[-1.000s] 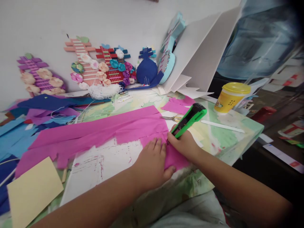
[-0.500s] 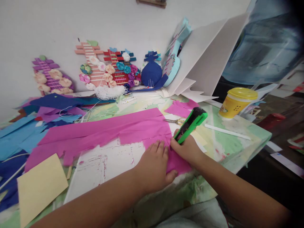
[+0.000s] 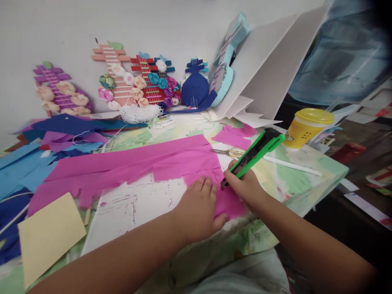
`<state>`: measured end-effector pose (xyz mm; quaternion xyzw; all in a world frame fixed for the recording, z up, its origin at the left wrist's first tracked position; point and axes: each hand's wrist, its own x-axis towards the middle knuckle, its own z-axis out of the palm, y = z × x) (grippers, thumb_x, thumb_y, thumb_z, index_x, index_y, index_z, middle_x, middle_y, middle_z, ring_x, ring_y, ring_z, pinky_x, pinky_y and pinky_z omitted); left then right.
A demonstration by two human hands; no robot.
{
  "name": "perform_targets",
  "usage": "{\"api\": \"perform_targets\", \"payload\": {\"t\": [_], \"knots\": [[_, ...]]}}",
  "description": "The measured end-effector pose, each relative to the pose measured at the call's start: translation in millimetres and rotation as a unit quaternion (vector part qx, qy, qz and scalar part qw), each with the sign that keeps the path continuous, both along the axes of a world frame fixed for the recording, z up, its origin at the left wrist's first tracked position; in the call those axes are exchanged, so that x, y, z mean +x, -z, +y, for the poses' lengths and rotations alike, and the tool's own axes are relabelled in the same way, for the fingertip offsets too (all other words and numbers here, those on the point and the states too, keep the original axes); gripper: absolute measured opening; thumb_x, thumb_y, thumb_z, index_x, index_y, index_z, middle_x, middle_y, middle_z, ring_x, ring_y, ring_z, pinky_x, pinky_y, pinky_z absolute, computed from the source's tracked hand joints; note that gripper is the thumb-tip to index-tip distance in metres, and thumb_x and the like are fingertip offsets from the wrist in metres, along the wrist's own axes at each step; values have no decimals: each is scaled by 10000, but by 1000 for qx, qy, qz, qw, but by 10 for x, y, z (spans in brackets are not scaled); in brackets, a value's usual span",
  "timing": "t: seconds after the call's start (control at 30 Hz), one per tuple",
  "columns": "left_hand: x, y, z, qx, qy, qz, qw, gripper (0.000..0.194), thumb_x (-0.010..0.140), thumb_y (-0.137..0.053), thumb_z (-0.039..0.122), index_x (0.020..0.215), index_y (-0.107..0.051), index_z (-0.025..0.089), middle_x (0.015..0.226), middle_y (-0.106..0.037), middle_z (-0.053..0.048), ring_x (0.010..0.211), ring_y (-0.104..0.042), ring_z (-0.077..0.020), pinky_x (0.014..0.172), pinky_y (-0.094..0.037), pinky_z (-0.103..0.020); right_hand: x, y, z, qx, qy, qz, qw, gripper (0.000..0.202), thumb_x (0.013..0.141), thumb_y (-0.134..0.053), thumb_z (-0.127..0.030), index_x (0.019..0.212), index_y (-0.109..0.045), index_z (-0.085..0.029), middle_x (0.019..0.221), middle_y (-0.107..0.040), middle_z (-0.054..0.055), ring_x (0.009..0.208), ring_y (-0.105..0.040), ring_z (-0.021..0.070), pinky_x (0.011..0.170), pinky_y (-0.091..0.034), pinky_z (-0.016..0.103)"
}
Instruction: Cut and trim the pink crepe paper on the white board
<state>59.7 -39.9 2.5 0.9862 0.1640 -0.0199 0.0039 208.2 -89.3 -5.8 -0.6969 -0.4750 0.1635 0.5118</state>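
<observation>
My right hand grips a green and black utility knife, its tip down at the pink crepe paper. Flat on the same paper lies my left hand, fingers stretched out and thumb apart, just left of the knife tip. The pink sheet runs far to the left and partly covers a white board marked with dark and pink lines. Behind the knife rest scissors with gold handles, partly hidden by it. Beyond them is a smaller pink scrap.
At the right stands a yellow cup near a white strip. Blue and purple paper scraps and a cream sheet lie left. Decorated instrument shapes lean on the wall beside large white boards.
The utility knife is tilted lower to the right, and its tip has shifted slightly up the pink paper. My left hand stays flat. The whole view has shifted a little.
</observation>
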Motion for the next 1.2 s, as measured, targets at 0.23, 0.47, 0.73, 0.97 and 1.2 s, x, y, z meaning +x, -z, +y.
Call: {"api": "perform_targets", "payload": {"t": [0.23, 0.47, 0.73, 0.97, 1.2], "knots": [[-11, 17, 12, -15, -1, -6, 1000, 764, 809, -299, 560, 1303, -308, -24, 1343, -268, -261, 1244, -231, -369, 1006, -198, -455, -35, -23, 16, -27, 11, -2, 1000, 164, 713, -466, -240, 567, -404, -198, 510, -464, -52, 530, -478, 109, 539, -369, 231], [-16, 20, 9, -17, -3, -5, 1000, 757, 810, -304, 558, 1293, -321, -24, 1345, -277, -247, 1244, -235, -367, 1004, -193, -460, 1, 9, 33, -45, -1, -64, 997, 165, 723, -439, -276, 581, -418, -195, 537, -493, -26, 563, -495, 124, 536, -367, 240], [-4, 27, 3, -12, -3, -13, 1000, 769, 801, -315, 559, 1295, -315, -30, 1338, -289, -253, 1242, -244, -361, 1010, -185, -443, -10, -2, 56, -96, -27, -124, 987, 202, 717, -430, -323, 558, -402, -202, 508, -491, -15, 553, -498, 141, 506, -350, 246], [-6, 24, 8, -11, -1, -7, 1000, 757, 810, -298, 552, 1298, -314, -27, 1340, -282, -255, 1244, -235, -366, 1006, -194, -454, 4, -10, 51, -55, 10, -47, 997, 200, 707, -449, -302, 546, -385, -202, 482, -469, -38, 521, -482, 123, 507, -359, 232], [-4, 29, 12, -14, 2, -8, 1000, 746, 808, -306, 542, 1287, -334, -30, 1338, -284, -254, 1243, -236, -369, 1008, -193, -460, -17, -11, 27, -59, 12, 20, 998, 177, 711, -454, -299, 573, -406, -199, 514, -473, -40, 532, -487, 121, 514, -374, 229]]}}
